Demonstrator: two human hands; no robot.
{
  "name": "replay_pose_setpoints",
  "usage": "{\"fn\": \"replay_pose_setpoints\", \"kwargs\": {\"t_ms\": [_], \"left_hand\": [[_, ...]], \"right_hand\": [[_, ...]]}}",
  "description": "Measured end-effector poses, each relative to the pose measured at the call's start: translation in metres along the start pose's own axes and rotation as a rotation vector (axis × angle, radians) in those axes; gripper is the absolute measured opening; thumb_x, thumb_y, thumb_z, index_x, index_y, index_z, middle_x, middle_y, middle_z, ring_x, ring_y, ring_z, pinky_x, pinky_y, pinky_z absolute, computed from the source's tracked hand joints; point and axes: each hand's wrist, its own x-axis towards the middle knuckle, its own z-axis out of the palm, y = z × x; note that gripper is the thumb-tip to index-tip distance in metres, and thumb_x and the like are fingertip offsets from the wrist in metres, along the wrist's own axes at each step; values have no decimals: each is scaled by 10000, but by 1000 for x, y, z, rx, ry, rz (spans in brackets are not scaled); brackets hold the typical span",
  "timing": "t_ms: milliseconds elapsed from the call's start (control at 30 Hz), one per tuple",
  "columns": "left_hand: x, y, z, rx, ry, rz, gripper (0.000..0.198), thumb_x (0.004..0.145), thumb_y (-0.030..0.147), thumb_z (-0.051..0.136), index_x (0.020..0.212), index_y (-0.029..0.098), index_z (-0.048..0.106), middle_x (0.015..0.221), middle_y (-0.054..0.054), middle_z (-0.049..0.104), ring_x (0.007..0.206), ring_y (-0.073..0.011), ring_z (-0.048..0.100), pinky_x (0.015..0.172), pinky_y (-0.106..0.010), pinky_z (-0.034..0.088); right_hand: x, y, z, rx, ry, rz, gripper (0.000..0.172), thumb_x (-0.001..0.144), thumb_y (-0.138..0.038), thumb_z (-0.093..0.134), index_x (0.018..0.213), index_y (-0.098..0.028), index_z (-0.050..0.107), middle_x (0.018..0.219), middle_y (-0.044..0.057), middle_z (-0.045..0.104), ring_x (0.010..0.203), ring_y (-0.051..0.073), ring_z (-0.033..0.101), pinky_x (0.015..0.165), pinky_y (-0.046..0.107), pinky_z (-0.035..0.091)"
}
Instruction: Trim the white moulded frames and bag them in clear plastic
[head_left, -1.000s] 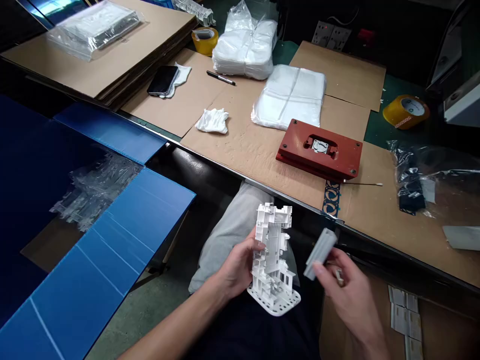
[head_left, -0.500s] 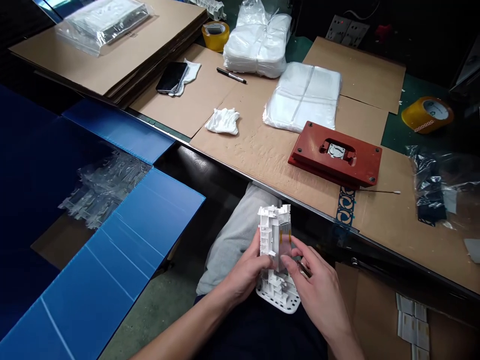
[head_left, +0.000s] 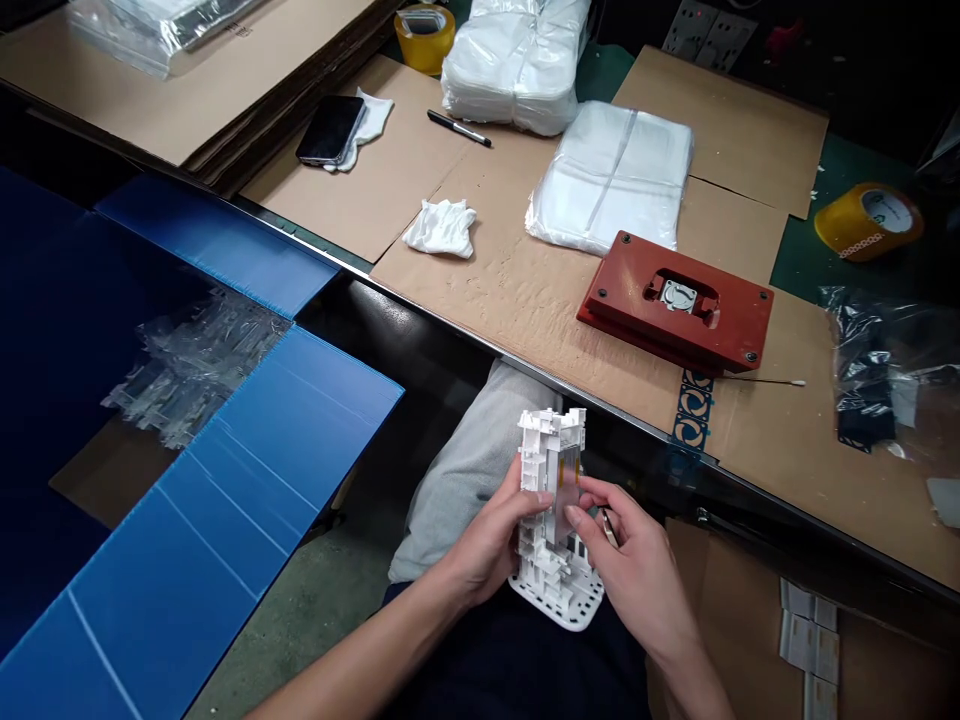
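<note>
While the right hand (head_left: 634,545) pinches a partly hidden block (head_left: 563,492), the left hand (head_left: 491,540) grips a white frame (head_left: 551,575).

The left forearm (head_left: 367,645) extends from 7 o'clock; the left hand (head_left: 495,540) is closed in a grip, its thumb toward 3 o'clock. The right forearm (head_left: 694,675) extends from 5 o'clock; the right hand (head_left: 636,555) pinches with thumb and forefinger, directed toward 10 o'clock.

Looks like matt plastic on white openwork frame (head_left: 534,455), smooth, faintly glossy on grey rectangular slab (head_left: 563,495), satin-smooth on red rectangular block (head_left: 631,287), wrinkled on brown cardboard sheet (head_left: 506,310).
</note>
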Motion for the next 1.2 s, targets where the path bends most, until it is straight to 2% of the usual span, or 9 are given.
{"fn": "replay_pose_setpoints", "kwargs": {"t_ms": [167, 267, 367, 467, 667, 867, 933, 1033, 1200], "left_hand": [[-2, 3, -3, 0, 22, -13, 759, 885, 263, 652, 1540, 322, 274, 1256, -80, 669, 1063, -261, 656, 836, -361, 529], [-1, 1, -9, -60, 33, -41, 795, 823, 214, 663, 1533, 265, 310, 1234, -107, 682, 1053, -287, 662, 824, -383, 535], [2, -2, -13, -171, -27, -136, 739, 764, 227, 632, 1469, 143, 429, 1171, -152, 710, 1047, -327, 672, 860, -422, 525], [4, -4, -13, -236, -122, -235, 695, 728, 251, 603, 1396, 78, 514, 1081, -176, 740, 1002, -355, 694, 867, -454, 517], [2, -5, -14, -252, -149, -196, 633, 789, 254, 620, 1399, 115, 523, 1107, -155, 743, 1021, -347, 698, 927, -480, 496], [-1, -3, -16, -254, -113, -176, 643, 781, 254, 654, 1393, 119, 509, 1150, -158, 722, 1017, -333, 696, 859, -435, 529], [-3, -2, -13, -194, -42, -143, 618, 801, 251, 679, 1383, 139, 504, 1140, -148, 723, 979, -306, 705, 811, -402, 542], [-7, -2, -7, -27, 41, -106, 650, 804, 233, 760, 1384, 193, 470, 1189, -128, 709, 994, -268, 700, 819, -373, 548], [-16, -3, -4, 323, 28, -19, 916, 679, 178, 875, 1438, 243, 366, 1282, -108, 663, 1168, -313, 635, 944, -416, 528]], "right_hand": [[10, 10, -6, 115, -5, -41, 354, 873, -479, 687, 1140, -250, 728, 894, 15, 609, 673, 135, 512, 649, 277, 479], [17, 19, -8, 299, 8, -16, 405, 763, -408, 831, 1113, -252, 704, 894, 6, 617, 781, 150, 547, 720, 265, 505], [21, 24, -7, 559, -215, 63, 575, 695, -369, 890, 1204, -252, 649, 996, 34, 679, 877, 181, 609, 751, 282, 529], [20, 25, -3, 754, -445, 117, 612, 643, -412, 908, 1174, -210, 681, 969, 66, 725, 727, 171, 629, 548, 238, 478], [13, 17, 1, 719, -321, 153, 483, 706, -395, 859, 1127, -192, 734, 941, 69, 751, 443, 34, 370, 350, 174, 175], [9, 14, 4, 664, -285, 124, 605, 690, -458, 863, 1206, -186, 705, 1043, 97, 758, 411, 49, 387, 340, 213, 263], [8, 15, 7, 686, -279, 121, 610, 699, -482, 857, 1214, -199, 690, 1092, 97, 755, 477, 99, 520, 387, 231, 383], [8, 18, 9, 765, -285, 89, 563, 705, -436, 872, 1186, -209, 688, 1107, 93, 758, 762, 220, 700, 643, 319, 570], [1, 23, 8, 708, -304, 24, 497, 756, -352, 852, 1197, -191, 688, 1155, 107, 751, 1060, 294, 701, 949, 423, 554]]}}
